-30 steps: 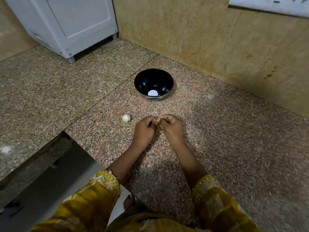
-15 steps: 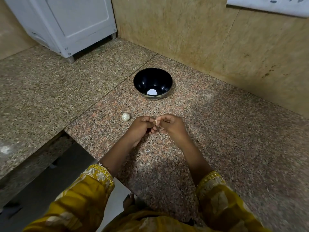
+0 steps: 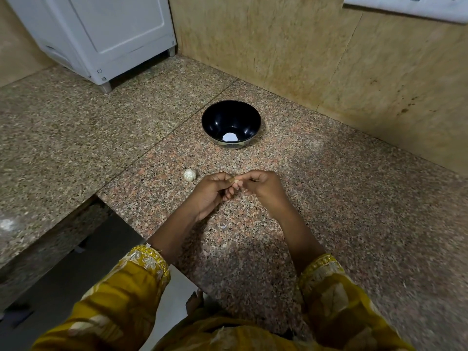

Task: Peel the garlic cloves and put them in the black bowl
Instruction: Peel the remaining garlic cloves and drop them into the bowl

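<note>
Where my hands meet: over the middle of the granite counter (image 3: 342, 203), my left hand (image 3: 210, 192) and right hand (image 3: 263, 187) touch at the fingertips.
Left hand: fingers curled, thumb and forefinger pinching the garlic clove (image 3: 235, 181).
Right hand: fingers curled too, tips pinching the same clove from the right.
Garlic clove: small and pale, held between both hands, nearer than the bowl.
Black bowl (image 3: 229, 115): upright on the counter, beyond my hands and apart from them.
White patch (image 3: 230, 136): in the bowl's bottom; perhaps a peeled clove, perhaps only glare.
Garlic bulb (image 3: 189, 175): whitish and ridged, lying just left of my left hand, untouched.
Skin scrap (image 3: 222, 226): pale fleck on the counter between my wrists.
White appliance (image 3: 109, 34): far left, standing on short feet.
Sleeves (image 3: 121, 295): mustard yellow, embroidered cuffs, at the near edge.
</note>
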